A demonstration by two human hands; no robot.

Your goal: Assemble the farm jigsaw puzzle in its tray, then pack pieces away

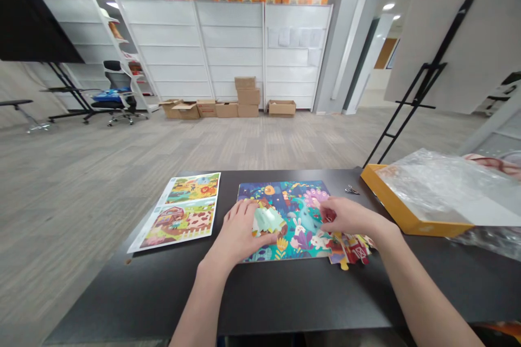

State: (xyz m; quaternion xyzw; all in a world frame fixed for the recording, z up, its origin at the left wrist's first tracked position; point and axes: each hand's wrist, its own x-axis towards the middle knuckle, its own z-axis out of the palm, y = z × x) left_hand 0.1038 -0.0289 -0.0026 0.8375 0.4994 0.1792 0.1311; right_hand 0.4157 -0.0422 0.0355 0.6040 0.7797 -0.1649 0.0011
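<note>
Red-and-yellow jigsaw pieces [347,249] are heaped at the teal board's [302,237] edge on the tabletop [293,298], apparently being handled by a curled right hand [348,217], grip unclear, the board partly covered by an open left hand [240,230], fingertip precision seemingly needed.

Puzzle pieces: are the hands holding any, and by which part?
That cannot be told. The left hand spans some pieces, thumb at their near edge; the right hand curls by something red, its grip unclear.
</note>
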